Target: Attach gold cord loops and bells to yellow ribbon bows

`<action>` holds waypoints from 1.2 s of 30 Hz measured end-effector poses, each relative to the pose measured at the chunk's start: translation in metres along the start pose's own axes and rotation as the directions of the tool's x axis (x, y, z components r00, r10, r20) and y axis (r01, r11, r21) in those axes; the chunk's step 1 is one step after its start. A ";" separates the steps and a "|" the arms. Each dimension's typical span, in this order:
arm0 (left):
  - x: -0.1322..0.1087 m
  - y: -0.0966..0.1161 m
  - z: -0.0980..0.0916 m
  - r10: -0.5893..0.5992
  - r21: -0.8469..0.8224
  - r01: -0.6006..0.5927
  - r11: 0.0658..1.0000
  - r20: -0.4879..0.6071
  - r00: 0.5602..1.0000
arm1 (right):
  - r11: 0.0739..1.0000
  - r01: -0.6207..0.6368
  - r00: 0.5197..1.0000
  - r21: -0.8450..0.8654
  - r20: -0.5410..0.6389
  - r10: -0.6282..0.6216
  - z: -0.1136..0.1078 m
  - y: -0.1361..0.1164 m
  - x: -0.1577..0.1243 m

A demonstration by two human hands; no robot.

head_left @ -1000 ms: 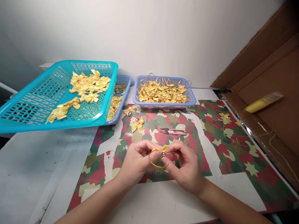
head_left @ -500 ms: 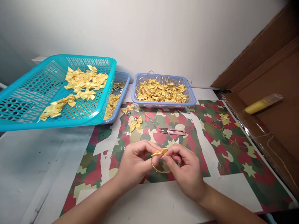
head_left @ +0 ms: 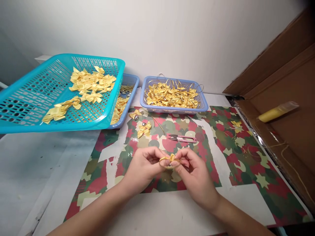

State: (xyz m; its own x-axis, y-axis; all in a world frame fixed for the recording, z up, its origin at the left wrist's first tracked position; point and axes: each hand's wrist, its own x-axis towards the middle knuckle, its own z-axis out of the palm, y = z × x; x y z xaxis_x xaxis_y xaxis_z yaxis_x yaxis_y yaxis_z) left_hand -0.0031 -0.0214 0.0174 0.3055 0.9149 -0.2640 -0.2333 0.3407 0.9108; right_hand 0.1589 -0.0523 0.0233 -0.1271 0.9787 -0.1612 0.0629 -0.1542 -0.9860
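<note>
The yellow bow [head_left: 170, 158] is small and of shiny satin, with a thin gold loop hanging flat under it. It is held in the air above the patterned sheet [head_left: 221, 154], between the two hands, near the front-centre of the table [head_left: 36, 177]. The left hand [head_left: 145, 167] has thumb and forefinger pinched together on the bow's left side. The right hand [head_left: 194, 177] pinches the right side in the same way, the other fingers curled in. The knot in the middle is prob. a small bead or bell, but it is too small to tell.

Count: 2 hands, 1 bow in hand, 3 baskets, 1 pair of pink thread snips [head_left: 183, 139], 3 loose bows on the sheet, 1 yellow tube [head_left: 275, 112]. The turquoise basket [head_left: 61, 126] is big and holds approx. two heaps of plain bows. The blue basket [head_left: 134, 86] is half hidden behind it, so its content shows only partly. The lilac basket [head_left: 172, 110] is full of bows with gold loops, too many and too tangled to count. The loose bows lie at [head_left: 144, 128], [head_left: 135, 114] and [head_left: 236, 123].

The cardboard box [head_left: 290, 85] on the right is cut off by the picture edge, and both forearms leave at the bottom.
</note>
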 end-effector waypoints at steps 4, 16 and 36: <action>0.003 -0.004 0.000 -0.152 -0.172 0.138 0.975 -0.074 0.985 | 0.978 0.032 0.999 0.206 0.025 -0.038 -0.007 0.002 -0.002; 0.002 0.004 0.001 -0.225 -0.372 0.211 0.904 0.004 0.974 | 0.948 -0.056 0.998 0.313 -0.010 0.062 -0.010 0.006 0.013; -0.015 0.000 0.008 0.289 0.091 -0.277 0.956 -0.160 0.944 | 0.737 0.554 0.780 -0.386 -0.067 -0.622 -0.005 0.001 0.001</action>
State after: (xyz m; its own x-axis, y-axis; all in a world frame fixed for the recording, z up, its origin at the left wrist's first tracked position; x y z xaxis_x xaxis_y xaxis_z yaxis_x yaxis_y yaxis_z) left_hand -0.0001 -0.0366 0.0235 0.0728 0.9967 -0.0370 -0.2233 0.0525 0.9733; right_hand 0.1634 -0.0513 0.0225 -0.0721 0.8688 0.4900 0.3584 0.4810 -0.8001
